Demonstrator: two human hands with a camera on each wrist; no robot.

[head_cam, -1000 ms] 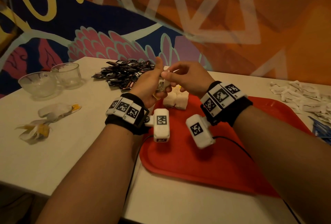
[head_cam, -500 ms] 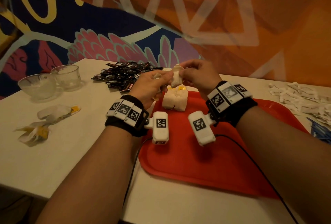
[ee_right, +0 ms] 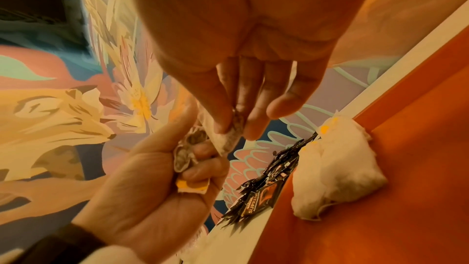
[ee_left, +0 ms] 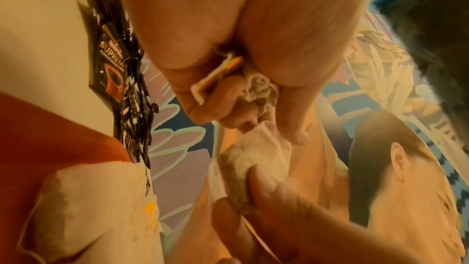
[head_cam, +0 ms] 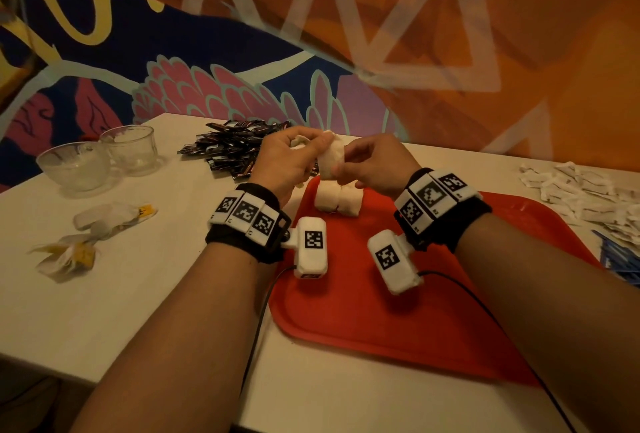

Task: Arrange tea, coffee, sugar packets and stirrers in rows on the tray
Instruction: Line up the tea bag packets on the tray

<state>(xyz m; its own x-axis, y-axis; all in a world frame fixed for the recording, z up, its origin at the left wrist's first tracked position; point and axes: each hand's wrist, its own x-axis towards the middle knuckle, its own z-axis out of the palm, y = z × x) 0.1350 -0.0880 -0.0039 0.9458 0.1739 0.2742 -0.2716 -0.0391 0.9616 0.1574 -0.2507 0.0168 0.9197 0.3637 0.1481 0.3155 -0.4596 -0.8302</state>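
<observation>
head view, frame centre: both hands' grip closed, right hand [head_cam: 372, 164] pinching tea bag [head_cam: 329, 159], left hand [head_cam: 284, 162] probably clutching its tag, untangling above tray [head_cam: 381, 311].

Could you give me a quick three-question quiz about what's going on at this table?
1. True or false: the red tray already has tea bags lying on it.
2. What does the right hand pinch? A) a blue stirrer B) a tea bag C) a glass cup
3. Which pile lies nearer the left hand: the black coffee sachets or the white sugar packets?

Key: 1 true; 2 B, the held tea bag; 3 black coffee sachets.
</observation>
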